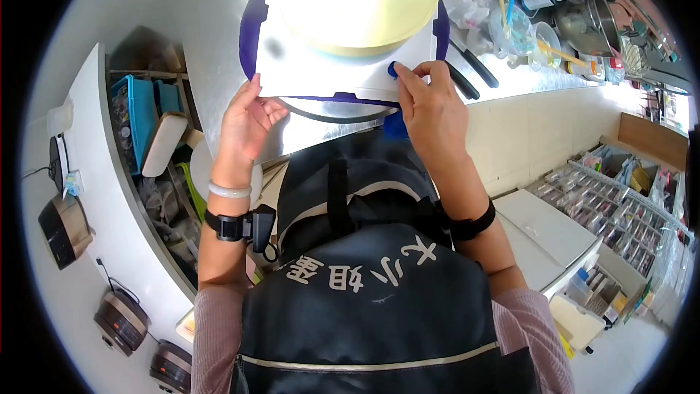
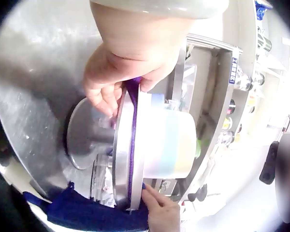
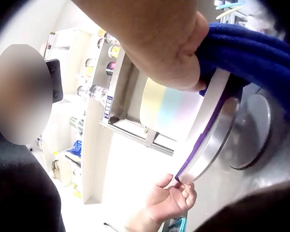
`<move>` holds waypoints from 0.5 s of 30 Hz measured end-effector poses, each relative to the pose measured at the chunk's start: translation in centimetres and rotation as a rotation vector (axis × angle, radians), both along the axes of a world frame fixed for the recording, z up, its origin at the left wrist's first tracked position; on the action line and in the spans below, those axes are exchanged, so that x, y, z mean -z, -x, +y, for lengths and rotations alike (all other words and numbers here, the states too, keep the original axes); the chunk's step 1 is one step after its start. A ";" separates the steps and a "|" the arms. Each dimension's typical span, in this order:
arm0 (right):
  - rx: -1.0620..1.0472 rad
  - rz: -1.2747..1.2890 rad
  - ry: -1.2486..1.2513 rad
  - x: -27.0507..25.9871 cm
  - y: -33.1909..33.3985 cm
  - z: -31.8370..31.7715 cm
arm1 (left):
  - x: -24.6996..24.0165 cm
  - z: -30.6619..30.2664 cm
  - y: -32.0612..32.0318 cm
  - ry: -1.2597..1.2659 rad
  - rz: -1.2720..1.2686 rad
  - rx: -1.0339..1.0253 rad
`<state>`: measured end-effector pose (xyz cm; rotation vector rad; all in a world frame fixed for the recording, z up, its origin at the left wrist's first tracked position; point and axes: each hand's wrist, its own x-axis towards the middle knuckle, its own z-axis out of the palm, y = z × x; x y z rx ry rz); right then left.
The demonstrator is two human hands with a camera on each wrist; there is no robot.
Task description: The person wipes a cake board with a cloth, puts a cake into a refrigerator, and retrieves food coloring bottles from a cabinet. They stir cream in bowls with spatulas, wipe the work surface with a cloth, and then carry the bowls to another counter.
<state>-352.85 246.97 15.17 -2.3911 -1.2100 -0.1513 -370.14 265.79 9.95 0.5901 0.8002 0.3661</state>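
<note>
A round pale-yellow cake (image 1: pixel 357 0), banded in pastel yellow, blue and lilac on its side in the wrist views, stands on a white cake board (image 1: pixel 321 76). Under the board lie a purple mat (image 1: pixel 251 33) and a metal turntable (image 3: pixel 210 153). My left hand (image 1: pixel 244 122) grips the near left corner, thumb at the board and fingers below the turntable's rim in the left wrist view. At the board's near right, my right hand (image 1: pixel 437 113) pinches a blue cloth (image 3: pixel 253 50). One bit of cloth pokes out at the fingertips on the board; the rest hangs over the front edge.
Right of the turntable lie black-handled tools (image 1: pixel 477 71) on the metal table (image 1: pixel 211 0). Plastic cups (image 1: pixel 514 33) with sticks and a metal bowl (image 1: pixel 587 22) stand beyond. Shelves with a blue bin (image 1: pixel 135 124) are at the left.
</note>
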 end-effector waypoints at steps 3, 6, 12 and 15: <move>-0.018 0.050 0.010 -0.1 0.4 0.1 | 0.5 -0.7 0.0 -0.032 -0.011 -0.021; -0.025 0.048 -0.014 0.0 0.6 -0.1 | 1.1 -1.2 0.2 -0.051 -0.018 -0.050; 0.051 0.034 -0.060 -0.1 0.0 0.0 | 1.3 -1.5 0.0 -0.076 0.009 -0.088; 0.049 0.032 -0.069 0.1 0.2 0.2 | 1.4 -1.6 0.2 -0.075 -0.013 -0.076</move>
